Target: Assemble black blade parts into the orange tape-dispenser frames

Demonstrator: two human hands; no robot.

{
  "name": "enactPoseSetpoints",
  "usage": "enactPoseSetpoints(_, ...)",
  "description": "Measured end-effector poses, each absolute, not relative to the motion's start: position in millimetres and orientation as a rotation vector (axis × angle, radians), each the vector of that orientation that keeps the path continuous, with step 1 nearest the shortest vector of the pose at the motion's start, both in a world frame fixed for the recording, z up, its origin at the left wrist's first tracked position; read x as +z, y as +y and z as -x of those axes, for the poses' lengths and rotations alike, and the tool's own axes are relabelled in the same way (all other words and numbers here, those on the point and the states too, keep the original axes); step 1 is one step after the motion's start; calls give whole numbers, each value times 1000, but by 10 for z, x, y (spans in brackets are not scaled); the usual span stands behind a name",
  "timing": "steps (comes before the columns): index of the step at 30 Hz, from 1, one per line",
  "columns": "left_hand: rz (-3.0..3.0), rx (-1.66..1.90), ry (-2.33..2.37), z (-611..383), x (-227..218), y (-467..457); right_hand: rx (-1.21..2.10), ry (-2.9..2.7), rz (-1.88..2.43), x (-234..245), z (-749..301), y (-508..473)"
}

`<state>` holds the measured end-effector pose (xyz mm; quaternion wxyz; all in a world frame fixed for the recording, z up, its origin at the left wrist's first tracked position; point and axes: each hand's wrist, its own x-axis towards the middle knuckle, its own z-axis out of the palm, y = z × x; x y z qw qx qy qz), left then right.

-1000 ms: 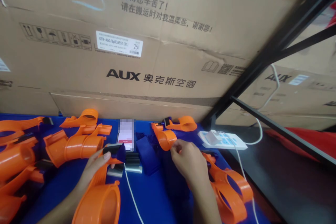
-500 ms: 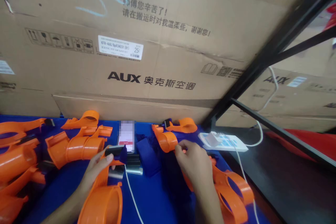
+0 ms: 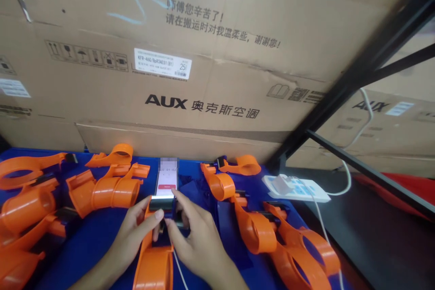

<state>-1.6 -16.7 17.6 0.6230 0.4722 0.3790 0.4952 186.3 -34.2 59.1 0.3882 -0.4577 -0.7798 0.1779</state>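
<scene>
An orange tape dispenser point(image 3: 154, 265) is in front of me, its round hub toward me and its dark head point(image 3: 162, 203) pointing away. My left hand point(image 3: 137, 224) is closed round the head from the left, thumb lying on top. From the right, my right hand point(image 3: 197, 231) pinches the same end with index finger and thumb, by a dark blue piece point(image 3: 173, 208). Whether a separate small part sits in these fingers is hidden. Just beyond the head lies a phone point(image 3: 167, 179) with a lit screen.
More orange tape dispensers lie left point(image 3: 27, 206) and right point(image 3: 258, 231) on the blue table surface point(image 3: 91, 240). Dark blue pieces point(image 3: 231, 222) lie right of my hands. A power strip point(image 3: 306, 189) with white cables is at the right. A large carton point(image 3: 204, 72) stands behind, beside a black metal frame point(image 3: 326, 81).
My right hand has come left from the dispensers on the right to the head of the held one. My left hand and its dispenser have shifted slightly right in view.
</scene>
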Motion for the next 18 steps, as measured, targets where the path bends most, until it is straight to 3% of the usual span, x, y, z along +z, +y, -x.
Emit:
enactPoseSetpoints(7, -1080, 1130, 938, -37, 185, -199, 167, -2060, 1158, 384, -1794, -309)
enactPoseSetpoints(18, -1057, 1122, 1006, -30, 160, -217, 115, -2149, 1157, 383, -1752, -312)
